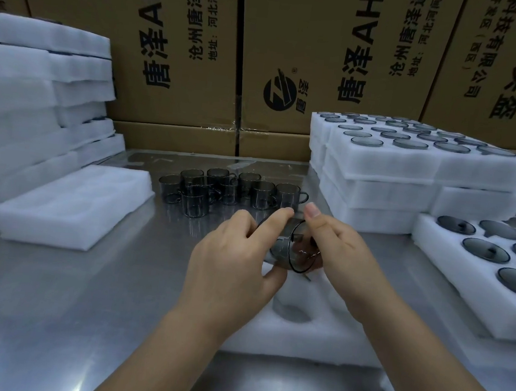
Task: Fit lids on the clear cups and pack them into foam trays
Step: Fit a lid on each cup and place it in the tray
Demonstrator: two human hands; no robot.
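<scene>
Both of your hands met over the middle of the brushed steel table [82, 304]. Your left hand [235, 256] curled round the body of a smoky clear cup [280, 250], which was tipped on its side, with the forefinger stretched along its top. Your right hand [339, 250] pinched the cup's mouth end, thumb raised. A thin dark ring showed there, and I could not tell whether it was a lid or the cup's own rim. Directly beneath lay a white foam tray [294, 332] with a round pocket. At 12 o'clock stood a cluster of handled cups [229, 189], glassy and cylindrical. At 3 o'clock, a second foam tray [430, 259] held round, dark, knobbed discs. At 9 o'clock lay a third foam tray [73, 206], soft and matte.
</scene>
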